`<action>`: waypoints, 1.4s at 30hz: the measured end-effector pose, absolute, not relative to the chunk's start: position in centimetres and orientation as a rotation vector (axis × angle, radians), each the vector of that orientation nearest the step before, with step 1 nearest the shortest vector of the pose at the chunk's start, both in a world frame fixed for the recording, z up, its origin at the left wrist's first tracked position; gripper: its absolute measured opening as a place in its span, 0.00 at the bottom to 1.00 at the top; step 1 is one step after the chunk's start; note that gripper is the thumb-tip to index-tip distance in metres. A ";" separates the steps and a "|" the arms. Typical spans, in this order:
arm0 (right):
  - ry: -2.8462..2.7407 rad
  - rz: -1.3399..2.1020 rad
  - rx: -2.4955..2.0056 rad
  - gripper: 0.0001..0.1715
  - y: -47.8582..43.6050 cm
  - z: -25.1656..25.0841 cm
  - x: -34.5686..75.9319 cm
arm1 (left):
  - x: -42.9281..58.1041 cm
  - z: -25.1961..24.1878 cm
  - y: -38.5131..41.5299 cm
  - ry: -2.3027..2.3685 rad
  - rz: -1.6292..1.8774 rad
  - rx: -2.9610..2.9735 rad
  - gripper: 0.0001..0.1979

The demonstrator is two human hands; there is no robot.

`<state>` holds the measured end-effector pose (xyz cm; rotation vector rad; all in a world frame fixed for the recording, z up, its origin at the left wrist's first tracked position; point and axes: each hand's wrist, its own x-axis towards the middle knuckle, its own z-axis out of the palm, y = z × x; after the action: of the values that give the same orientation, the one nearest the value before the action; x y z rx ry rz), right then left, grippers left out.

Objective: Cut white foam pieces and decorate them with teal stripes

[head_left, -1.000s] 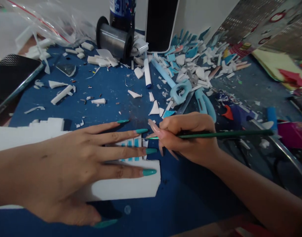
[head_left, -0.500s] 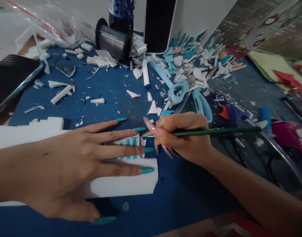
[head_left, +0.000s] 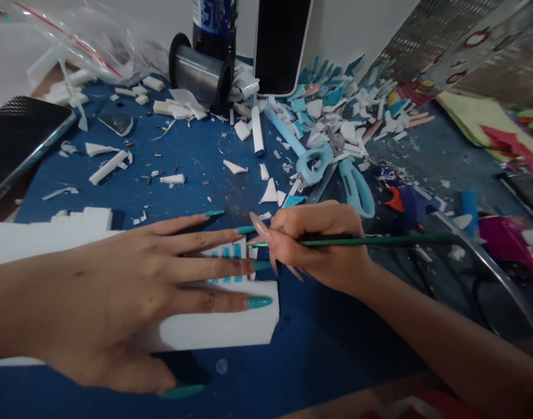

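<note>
My left hand (head_left: 148, 279) lies flat with its fingers spread over a white foam piece (head_left: 223, 329) on the blue table surface (head_left: 319, 361). Between its fingers shows a small white piece with blue rectangles (head_left: 237, 251). In a pinch, my right hand (head_left: 323, 241) holds a thin green-handled tool (head_left: 397, 240), whose tip is at the right end of the small piece, close to the left fingertips. Whether the tip touches it cannot be made out.
Light blue scissors (head_left: 314, 164), a marker (head_left: 258, 131) and many white and blue scraps (head_left: 349, 125) lie beyond the hands. A spool (head_left: 199, 73) and bottle (head_left: 214, 29) stand behind. A dark phone (head_left: 22, 139) lies at left.
My right hand has shifted slightly left, and the far end of the green tool has dropped a little in view. My left hand has stayed in place.
</note>
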<state>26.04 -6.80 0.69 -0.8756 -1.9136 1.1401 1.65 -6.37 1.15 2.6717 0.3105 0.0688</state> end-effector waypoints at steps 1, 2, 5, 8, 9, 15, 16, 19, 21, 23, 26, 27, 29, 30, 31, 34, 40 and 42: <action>-1.937 1.125 -0.887 0.24 -6.8 0.8 26.1 | 1.7 1.2 -6.4 0.319 0.066 2.664 0.34; -1.962 1.106 -0.899 0.25 -6.8 1.0 26.1 | 1.7 1.2 -6.5 0.319 0.060 2.661 0.34; -1.986 1.049 -0.914 0.25 -6.8 1.3 26.3 | 1.7 1.4 -6.4 0.289 0.024 2.665 0.35; -1.961 1.033 -0.914 0.25 -6.9 1.3 26.3 | 1.7 1.5 -6.3 0.272 0.027 2.656 0.36; -1.942 1.038 -0.914 0.25 -7.0 1.2 26.3 | 1.7 1.5 -6.2 0.276 0.035 2.651 0.36; -1.757 0.897 -0.994 0.25 -7.3 0.9 26.7 | 1.6 1.6 -5.8 0.181 -0.054 2.709 0.37; -1.726 0.852 -1.011 0.25 -7.3 0.8 26.7 | 1.5 1.6 -5.7 0.176 -0.058 2.725 0.37; -1.653 0.762 -1.041 0.25 -7.2 0.9 26.7 | 1.5 1.9 -5.8 0.277 0.019 2.769 0.34; -1.610 0.725 -1.043 0.25 -7.2 0.9 26.6 | 1.4 2.0 -6.0 0.291 0.048 2.788 0.32; -1.561 0.699 -1.046 0.25 -7.2 0.9 26.5 | 1.2 2.1 -6.1 0.288 0.049 2.807 0.31; -1.497 0.711 -1.082 0.24 -7.2 0.7 26.6 | 0.7 1.9 -5.9 0.379 0.077 2.866 0.30; -1.485 0.740 -1.080 0.24 -7.1 0.6 26.6 | 0.4 1.8 -5.8 0.401 0.085 2.887 0.30; -1.471 0.828 -1.046 0.23 -7.1 0.4 26.8 | 0.1 1.5 -5.4 0.417 0.075 2.910 0.32; -1.469 0.882 -1.023 0.23 -7.1 0.3 26.8 | -0.1 1.4 -5.3 0.416 0.062 2.907 0.33; -1.473 0.938 -1.003 0.22 -7.1 0.3 26.8 | -0.2 1.3 -5.2 0.411 0.046 2.897 0.33; -1.533 1.093 -0.983 0.21 -7.4 0.4 26.5 | -0.2 1.2 -5.0 0.428 0.049 2.851 0.34; -1.672 1.230 -0.989 0.18 -7.5 0.7 25.7 | -0.2 1.1 -4.9 0.432 0.071 2.753 0.35; -1.660 1.251 -0.980 0.17 -7.4 0.7 25.6 | -0.3 1.0 -4.8 0.431 0.091 2.736 0.33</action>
<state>25.62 -7.42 0.71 -0.9800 -1.6604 1.2509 -0.26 -4.78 0.99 2.7360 0.4306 0.0908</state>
